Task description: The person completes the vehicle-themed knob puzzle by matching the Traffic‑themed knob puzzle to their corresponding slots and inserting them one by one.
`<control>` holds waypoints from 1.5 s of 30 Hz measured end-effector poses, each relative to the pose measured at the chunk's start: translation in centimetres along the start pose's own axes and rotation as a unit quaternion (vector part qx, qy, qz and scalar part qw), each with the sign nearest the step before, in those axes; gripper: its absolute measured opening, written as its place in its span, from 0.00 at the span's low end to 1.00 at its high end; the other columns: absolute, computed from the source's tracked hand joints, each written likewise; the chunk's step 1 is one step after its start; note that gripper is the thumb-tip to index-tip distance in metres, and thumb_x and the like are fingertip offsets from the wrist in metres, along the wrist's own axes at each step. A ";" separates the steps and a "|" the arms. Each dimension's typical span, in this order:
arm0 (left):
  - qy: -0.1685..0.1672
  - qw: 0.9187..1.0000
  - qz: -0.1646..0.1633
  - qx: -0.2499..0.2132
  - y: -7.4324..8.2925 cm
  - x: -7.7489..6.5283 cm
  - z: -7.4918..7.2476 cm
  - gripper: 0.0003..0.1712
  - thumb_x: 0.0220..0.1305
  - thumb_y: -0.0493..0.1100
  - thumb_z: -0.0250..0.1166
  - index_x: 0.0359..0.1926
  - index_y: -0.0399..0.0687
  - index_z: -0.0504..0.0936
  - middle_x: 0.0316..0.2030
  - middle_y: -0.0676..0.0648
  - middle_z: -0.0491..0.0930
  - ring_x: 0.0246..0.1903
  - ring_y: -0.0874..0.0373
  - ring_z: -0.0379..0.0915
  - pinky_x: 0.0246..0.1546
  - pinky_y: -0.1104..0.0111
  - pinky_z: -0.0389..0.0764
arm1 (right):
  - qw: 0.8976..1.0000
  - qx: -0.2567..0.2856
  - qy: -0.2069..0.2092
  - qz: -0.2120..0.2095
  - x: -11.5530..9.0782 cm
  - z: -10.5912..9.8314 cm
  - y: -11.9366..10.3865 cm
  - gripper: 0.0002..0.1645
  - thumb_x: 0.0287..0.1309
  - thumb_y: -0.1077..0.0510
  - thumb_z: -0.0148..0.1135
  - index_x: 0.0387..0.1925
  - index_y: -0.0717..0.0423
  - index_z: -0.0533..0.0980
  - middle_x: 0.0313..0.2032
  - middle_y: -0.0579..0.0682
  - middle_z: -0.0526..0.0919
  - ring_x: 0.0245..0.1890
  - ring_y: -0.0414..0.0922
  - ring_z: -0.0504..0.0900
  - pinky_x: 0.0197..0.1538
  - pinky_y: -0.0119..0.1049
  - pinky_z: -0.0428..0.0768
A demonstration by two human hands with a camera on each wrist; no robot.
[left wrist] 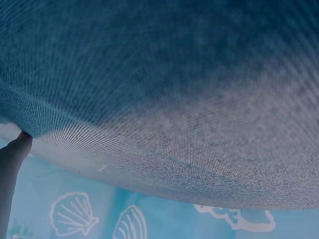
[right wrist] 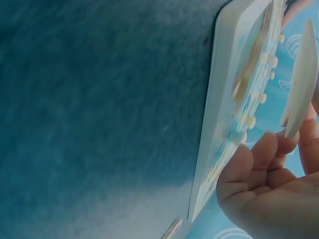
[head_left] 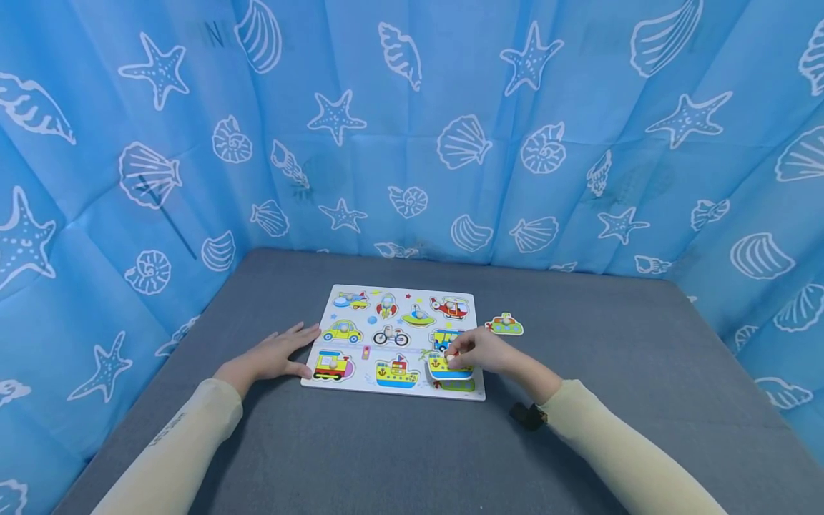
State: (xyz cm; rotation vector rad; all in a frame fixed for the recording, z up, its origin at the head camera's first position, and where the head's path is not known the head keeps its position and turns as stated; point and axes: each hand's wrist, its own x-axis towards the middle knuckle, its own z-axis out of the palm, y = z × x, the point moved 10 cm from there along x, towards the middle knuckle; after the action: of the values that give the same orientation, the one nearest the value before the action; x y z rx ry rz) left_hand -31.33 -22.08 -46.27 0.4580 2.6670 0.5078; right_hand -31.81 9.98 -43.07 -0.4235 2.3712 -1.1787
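Note:
A white wooden knob puzzle board [head_left: 360, 350] with vehicle pictures lies on the grey table. My right hand [head_left: 486, 350] pinches a yellow and blue ship puzzle piece [head_left: 444, 370] by its knob over the board's lower right corner, partly covering a green submarine picture. Seen edge-on in the right wrist view, the ship piece [right wrist: 303, 79] is lifted clear of the board [right wrist: 204, 164]. To its left is a ship picture [head_left: 397, 373] without a visible knob. My left hand [head_left: 273, 355] lies with fingers extended against the board's left edge; in the left wrist view only one digit [left wrist: 15, 154] shows.
A green submarine piece [head_left: 505, 325] lies on the table just right of the board. Knobbed pieces such as the train [head_left: 330, 365], car [head_left: 342, 330] and helicopter [head_left: 450, 307] sit in the board. A blue seashell curtain [head_left: 412, 143] surrounds the table [head_left: 360, 458].

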 end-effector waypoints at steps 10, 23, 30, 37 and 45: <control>0.000 1.000 -0.003 -0.002 -0.2 0.0 0.0 0.59 0.52 0.67 0.67 0.76 0.45 0.51 0.74 0.39 0.50 0.73 0.37 0.36 0.66 0.36 0.39 | 1.000 0.008 -0.003 -0.016 0.6 1.4 -0.9 0.06 0.57 0.63 0.69 0.35 0.64 0.83 0.23 0.46 0.73 0.27 0.42 0.69 0.32 0.33 0.65; -0.003 1.000 -0.002 -0.005 -0.2 0.0 0.0 0.60 0.51 0.69 0.66 0.76 0.45 0.51 0.74 0.39 0.50 0.73 0.37 0.36 0.66 0.36 0.38 | 1.000 -0.001 -0.021 -0.003 1.4 4.1 -1.8 0.03 0.55 0.64 0.69 0.31 0.60 0.82 0.20 0.45 0.71 0.24 0.40 0.67 0.30 0.31 0.65; -0.002 1.000 0.002 -0.003 0.1 -0.1 0.0 0.59 0.52 0.68 0.67 0.76 0.45 0.51 0.74 0.38 0.50 0.73 0.36 0.36 0.65 0.36 0.39 | 0.999 -0.028 -0.009 0.016 2.3 4.8 -2.0 0.03 0.54 0.63 0.71 0.29 0.57 0.83 0.23 0.47 0.74 0.29 0.42 0.69 0.31 0.32 0.66; -0.005 1.000 0.004 -0.005 0.0 -0.1 0.0 0.59 0.53 0.68 0.66 0.76 0.45 0.51 0.74 0.38 0.50 0.73 0.36 0.36 0.65 0.36 0.39 | 0.998 -0.052 0.001 0.034 3.0 5.6 -2.4 0.04 0.53 0.61 0.72 0.28 0.55 0.82 0.28 0.47 0.76 0.30 0.43 0.71 0.30 0.33 0.68; 0.002 1.000 0.006 -0.003 0.1 -0.1 -0.2 0.60 0.52 0.67 0.67 0.76 0.45 0.51 0.74 0.38 0.50 0.73 0.36 0.36 0.65 0.35 0.39 | 0.997 -0.059 0.005 0.053 4.2 6.7 -3.4 0.05 0.53 0.59 0.73 0.27 0.53 0.82 0.30 0.47 0.78 0.32 0.43 0.72 0.32 0.34 0.67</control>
State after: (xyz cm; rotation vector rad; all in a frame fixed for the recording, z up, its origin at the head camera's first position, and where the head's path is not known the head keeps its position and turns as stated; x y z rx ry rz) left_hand -31.30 -22.14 -46.03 0.4712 2.6683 0.5212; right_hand -31.62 1.60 -44.99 -0.3258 2.4477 -0.9984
